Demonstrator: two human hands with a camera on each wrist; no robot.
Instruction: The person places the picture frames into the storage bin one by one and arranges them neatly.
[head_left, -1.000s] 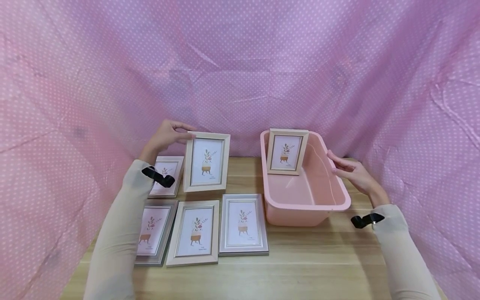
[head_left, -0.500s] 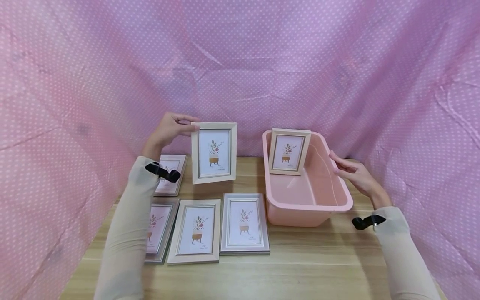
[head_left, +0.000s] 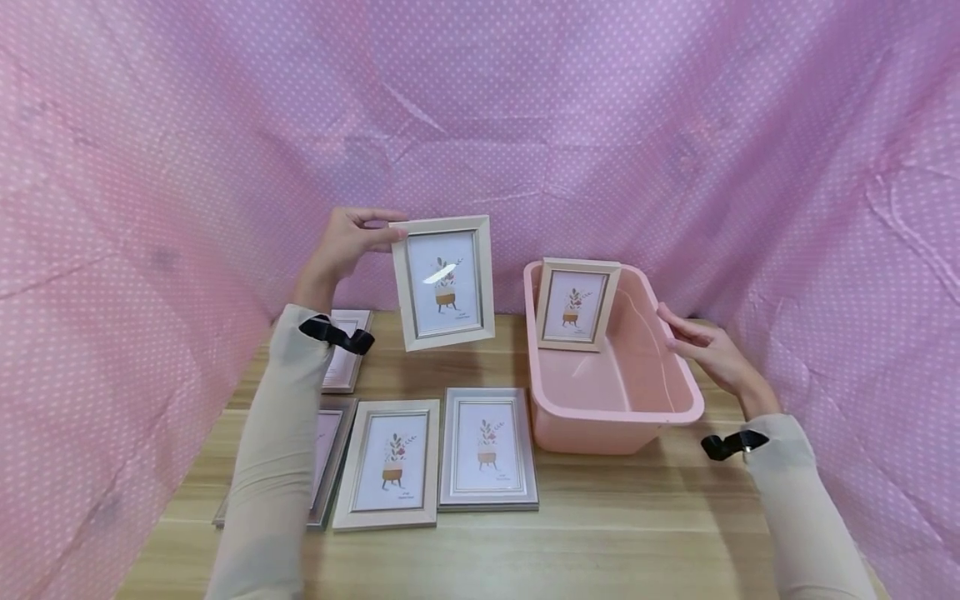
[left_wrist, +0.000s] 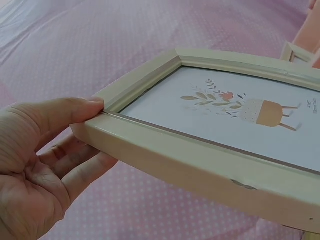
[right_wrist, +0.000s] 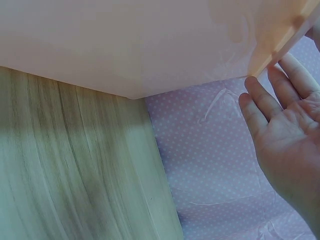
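Note:
My left hand (head_left: 348, 242) pinches a cream picture frame (head_left: 444, 283) at its upper left corner, holding it upright above the table. The left wrist view shows the thumb on the front edge and fingers behind. Inside a pink plastic basin (head_left: 540, 398), a second cream picture frame (head_left: 576, 304) leans against the wall. My right hand (head_left: 708, 354) touches the basin's right rim with mostly straight fingers; in the right wrist view, fingertips (right_wrist: 256, 85) lie along the outside, and the thumb is largely cut off.
On the wooden table (head_left: 600, 525) lie a cream picture frame (head_left: 386, 462), a silvery picture frame (head_left: 487, 450), a grey picture frame (head_left: 330, 450) and another frame (head_left: 348, 350), the last two partly behind the left arm. A pink dotted curtain (head_left: 480, 125) hangs behind.
The left hand has lifted the cream picture frame up and to the right, away from the frames on the table. The right hand stays at the basin's rim.

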